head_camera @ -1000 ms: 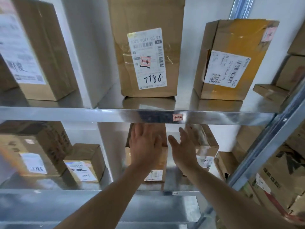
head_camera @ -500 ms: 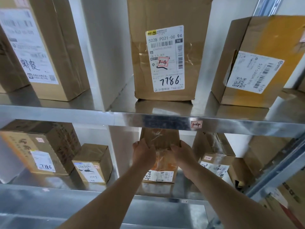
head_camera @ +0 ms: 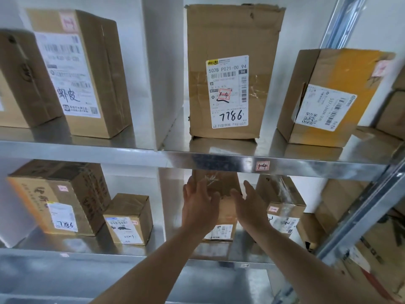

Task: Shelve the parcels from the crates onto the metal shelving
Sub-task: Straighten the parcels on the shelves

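Head view, items listed nearest first. Two bare forearms reach up from the bottom edge into the lower shelf bay. Left hand [head_camera: 200,207]: fingers straight, laid against the left side and front of the parcel [head_camera: 221,187], not curled round it. Right hand [head_camera: 249,207]: fingers straight and slightly spread, at the parcel's right side; whether it touches the cardboard cannot be told. The parcel: brown cardboard, upright on the lower shelf [head_camera: 131,252], its top just under the upper shelf edge [head_camera: 219,160], a white label low on its front, partly hidden by the wrists. Right of it, a taped box [head_camera: 282,200] with a white label. Left of it, a small box [head_camera: 129,218], then a larger box [head_camera: 59,194] marked 7786. On the shelf edge, a pink tag [head_camera: 262,165] reading 1-4. Upper shelf, left to right: a labelled box [head_camera: 87,71]; a tall dented box [head_camera: 228,71] marked 7786; a box with yellow tape [head_camera: 333,95].
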`<state>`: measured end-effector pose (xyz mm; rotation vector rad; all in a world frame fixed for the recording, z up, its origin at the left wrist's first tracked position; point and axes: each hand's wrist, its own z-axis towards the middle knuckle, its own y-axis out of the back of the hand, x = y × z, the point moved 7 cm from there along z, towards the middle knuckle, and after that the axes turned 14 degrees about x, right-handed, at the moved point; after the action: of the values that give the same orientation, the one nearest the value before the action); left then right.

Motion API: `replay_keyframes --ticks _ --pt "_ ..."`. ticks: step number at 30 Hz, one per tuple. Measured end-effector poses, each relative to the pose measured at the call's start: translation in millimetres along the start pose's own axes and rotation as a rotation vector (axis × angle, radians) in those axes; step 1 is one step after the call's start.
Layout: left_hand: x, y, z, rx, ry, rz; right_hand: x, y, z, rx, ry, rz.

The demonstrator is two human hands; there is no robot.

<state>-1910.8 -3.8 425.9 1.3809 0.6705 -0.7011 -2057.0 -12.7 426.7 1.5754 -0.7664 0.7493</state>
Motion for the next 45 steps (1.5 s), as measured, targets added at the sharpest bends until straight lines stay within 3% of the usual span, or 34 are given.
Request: replay_keyframes --ticks 11,17,23,29,39,45 --pt "-20 3 -59 0.165 -0.151 0.066 -14 10 -58 -0.203 0.158 0.138" --pt "-35 21 -89 0.11 -0.178 0.065 4 23 -86 -0.215 0.302 0.106" --pt "-30 46 -123 0.038 -0.128 0.131 15 8 -113 -0.192 0.404 -0.092" --pt "1 82 -156 -0.062 -0.04 0.251 34 -28 -135 -0.11 0.603 -0.178" --pt "59 158 -190 -0.238 0.125 0.144 77 -100 -147 0.158 0.643 -0.126" --pt "99 180 -167 -0.2 0.163 0.136 100 -148 -125 0.193 0.631 -0.148"
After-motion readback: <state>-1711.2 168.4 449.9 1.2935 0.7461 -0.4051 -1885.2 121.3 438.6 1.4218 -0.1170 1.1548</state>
